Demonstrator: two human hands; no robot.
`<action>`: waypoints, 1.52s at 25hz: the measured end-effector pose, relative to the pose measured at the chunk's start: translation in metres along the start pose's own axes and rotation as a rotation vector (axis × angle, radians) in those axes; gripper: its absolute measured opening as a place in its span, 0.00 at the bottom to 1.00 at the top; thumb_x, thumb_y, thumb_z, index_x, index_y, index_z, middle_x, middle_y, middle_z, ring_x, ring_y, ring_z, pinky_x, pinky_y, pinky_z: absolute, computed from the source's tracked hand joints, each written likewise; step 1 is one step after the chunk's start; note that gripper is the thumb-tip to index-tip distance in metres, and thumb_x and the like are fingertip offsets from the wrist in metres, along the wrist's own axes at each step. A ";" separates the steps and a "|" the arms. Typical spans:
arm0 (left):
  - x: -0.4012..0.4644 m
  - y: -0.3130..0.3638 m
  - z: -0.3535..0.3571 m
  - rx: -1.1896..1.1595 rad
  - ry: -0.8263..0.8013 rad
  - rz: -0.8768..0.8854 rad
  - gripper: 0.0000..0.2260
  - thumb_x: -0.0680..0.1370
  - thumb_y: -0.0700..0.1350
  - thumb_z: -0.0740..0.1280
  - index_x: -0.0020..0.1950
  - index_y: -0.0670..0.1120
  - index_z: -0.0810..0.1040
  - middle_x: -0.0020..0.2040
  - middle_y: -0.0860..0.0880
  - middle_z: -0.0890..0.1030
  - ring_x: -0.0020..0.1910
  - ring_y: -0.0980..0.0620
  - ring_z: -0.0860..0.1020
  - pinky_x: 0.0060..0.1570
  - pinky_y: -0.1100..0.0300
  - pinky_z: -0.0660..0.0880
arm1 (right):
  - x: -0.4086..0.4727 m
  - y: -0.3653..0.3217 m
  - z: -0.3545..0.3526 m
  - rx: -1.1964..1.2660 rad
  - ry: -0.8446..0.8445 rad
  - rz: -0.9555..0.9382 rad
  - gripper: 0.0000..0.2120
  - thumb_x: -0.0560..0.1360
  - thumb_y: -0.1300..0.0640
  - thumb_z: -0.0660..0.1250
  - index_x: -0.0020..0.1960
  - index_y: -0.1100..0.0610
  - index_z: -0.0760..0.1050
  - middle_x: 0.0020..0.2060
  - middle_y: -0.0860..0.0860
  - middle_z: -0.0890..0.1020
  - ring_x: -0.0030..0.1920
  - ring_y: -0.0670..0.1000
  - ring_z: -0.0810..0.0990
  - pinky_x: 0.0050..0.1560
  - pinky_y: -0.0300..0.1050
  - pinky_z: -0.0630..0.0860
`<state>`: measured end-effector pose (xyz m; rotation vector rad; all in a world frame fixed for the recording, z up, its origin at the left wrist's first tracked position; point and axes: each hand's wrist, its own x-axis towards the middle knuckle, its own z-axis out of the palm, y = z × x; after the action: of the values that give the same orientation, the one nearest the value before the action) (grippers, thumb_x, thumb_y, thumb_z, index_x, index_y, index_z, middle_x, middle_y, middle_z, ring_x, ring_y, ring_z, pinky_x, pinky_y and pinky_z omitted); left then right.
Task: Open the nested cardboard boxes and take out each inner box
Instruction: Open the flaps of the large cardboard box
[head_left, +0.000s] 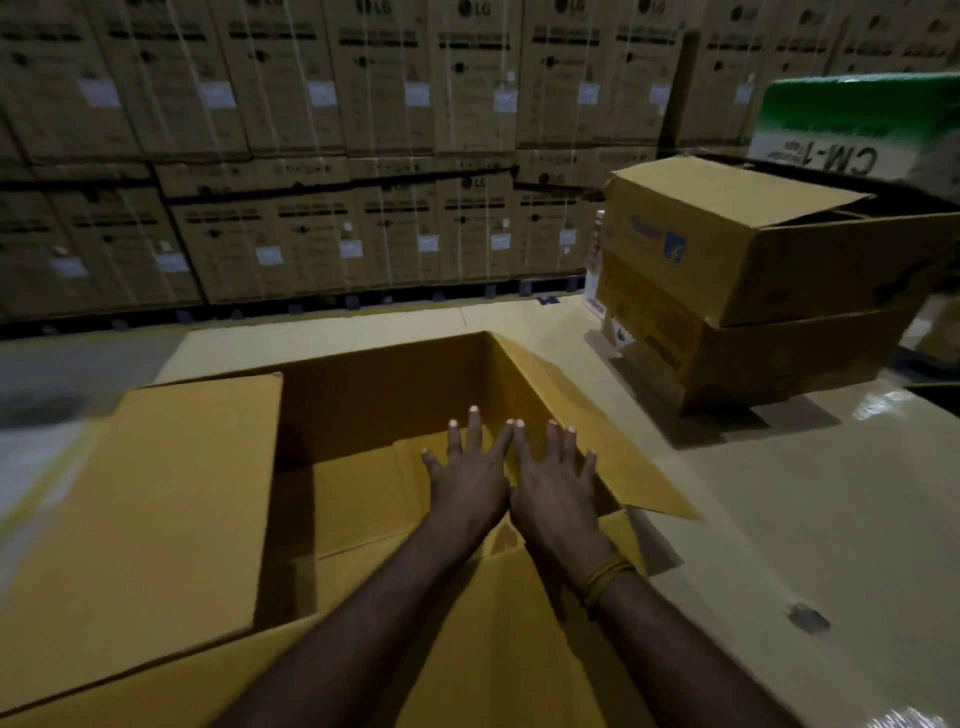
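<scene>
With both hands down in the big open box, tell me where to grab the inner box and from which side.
Probably by its two side edges, from above. The inner box lies low inside the outer box with its top flaps facing up, so only its top can be reached. The left hand and right hand lie flat together on its middle; spread them apart and hook the fingers under the edges.
</scene>
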<state>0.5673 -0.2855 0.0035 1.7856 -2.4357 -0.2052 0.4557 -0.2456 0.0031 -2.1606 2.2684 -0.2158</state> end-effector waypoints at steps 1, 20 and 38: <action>-0.012 -0.012 -0.003 -0.055 -0.012 -0.079 0.35 0.82 0.56 0.61 0.79 0.61 0.41 0.81 0.46 0.37 0.79 0.37 0.42 0.69 0.28 0.53 | 0.003 -0.009 0.005 0.012 -0.011 -0.054 0.38 0.83 0.43 0.57 0.81 0.50 0.35 0.80 0.62 0.42 0.79 0.66 0.40 0.74 0.71 0.43; -0.147 -0.137 -0.075 0.335 0.300 -0.614 0.41 0.81 0.57 0.60 0.79 0.52 0.31 0.76 0.40 0.26 0.72 0.37 0.23 0.60 0.38 0.18 | 0.014 -0.213 -0.002 0.231 -0.006 -0.827 0.42 0.83 0.42 0.58 0.75 0.37 0.24 0.75 0.49 0.24 0.78 0.60 0.30 0.75 0.69 0.44; -0.252 -0.255 -0.066 -0.132 0.162 -1.038 0.38 0.80 0.63 0.57 0.81 0.52 0.39 0.80 0.43 0.52 0.75 0.33 0.58 0.68 0.36 0.61 | -0.035 -0.365 0.035 0.084 -0.154 -1.087 0.34 0.85 0.57 0.58 0.80 0.40 0.42 0.81 0.52 0.39 0.80 0.63 0.39 0.74 0.73 0.47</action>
<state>0.8940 -0.1233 0.0206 2.6600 -1.1514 -0.2695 0.8238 -0.2298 0.0013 -2.9452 0.7860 -0.1141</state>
